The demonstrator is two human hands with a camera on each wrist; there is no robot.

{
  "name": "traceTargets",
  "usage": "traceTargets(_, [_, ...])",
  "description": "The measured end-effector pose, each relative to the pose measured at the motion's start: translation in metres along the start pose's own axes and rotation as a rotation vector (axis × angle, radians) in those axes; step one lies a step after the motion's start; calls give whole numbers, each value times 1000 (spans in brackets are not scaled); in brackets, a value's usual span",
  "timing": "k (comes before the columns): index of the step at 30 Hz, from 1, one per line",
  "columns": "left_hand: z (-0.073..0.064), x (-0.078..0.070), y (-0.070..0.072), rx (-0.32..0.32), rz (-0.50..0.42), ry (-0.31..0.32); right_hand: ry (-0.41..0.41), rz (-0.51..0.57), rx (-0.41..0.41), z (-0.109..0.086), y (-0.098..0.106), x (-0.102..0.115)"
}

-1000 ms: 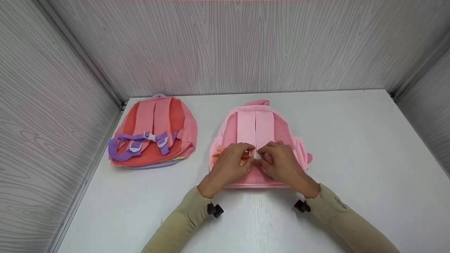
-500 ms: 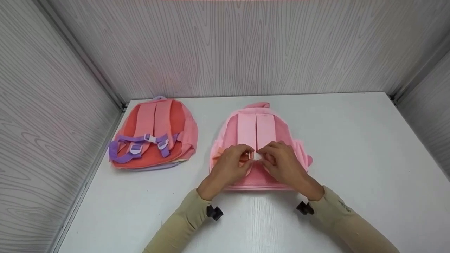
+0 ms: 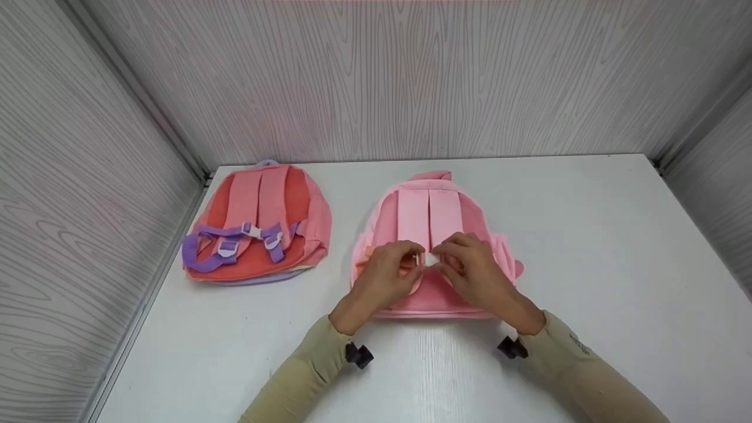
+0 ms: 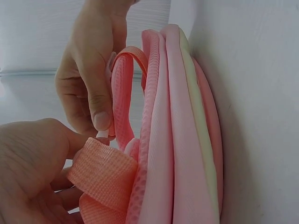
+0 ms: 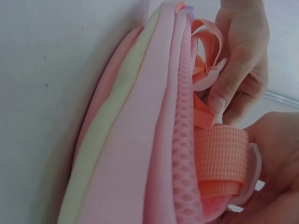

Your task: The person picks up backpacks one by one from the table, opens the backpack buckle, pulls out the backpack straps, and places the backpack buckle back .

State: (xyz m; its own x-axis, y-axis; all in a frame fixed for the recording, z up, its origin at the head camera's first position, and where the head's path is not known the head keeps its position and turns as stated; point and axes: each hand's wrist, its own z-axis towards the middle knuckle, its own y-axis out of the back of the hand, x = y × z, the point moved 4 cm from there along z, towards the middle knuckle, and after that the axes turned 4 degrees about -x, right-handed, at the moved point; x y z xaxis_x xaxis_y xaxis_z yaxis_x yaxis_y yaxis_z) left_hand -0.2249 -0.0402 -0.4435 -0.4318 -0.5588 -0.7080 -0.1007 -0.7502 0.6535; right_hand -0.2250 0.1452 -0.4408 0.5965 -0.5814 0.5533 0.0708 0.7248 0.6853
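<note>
- Pink backpack [image 3: 432,301], lying straps-up mid-table [image 3: 593,235], right of the coral backpack [image 3: 301,220].
- And here we have the left hand [image 3: 385,273] and right hand [image 3: 477,271], each pinching one end of the white buckle [image 3: 432,259]; clipped or not, we can't tell.
- Light and soft, we'd judge, apt to slide; the buckle looks stiff and small, best held by its ends.
- Wrist views give us a pale yellow band [image 4: 201,109] along the pink side, unseen from the head; only there do we get the coral one whole.
</note>
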Motion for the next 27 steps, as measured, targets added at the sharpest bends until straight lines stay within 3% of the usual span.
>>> traceTargets(11, [1, 0, 1, -9, -26, -22, 42, -62, -10, -1, -6, 3])
traceTargets(20, [2, 4, 1, 4, -90, 45, 59, -41, -30, -2, -7, -1])
traceTargets(27, [3, 5, 2, 11, -103, 42, 62, -38, -38, -3, -10, -2])
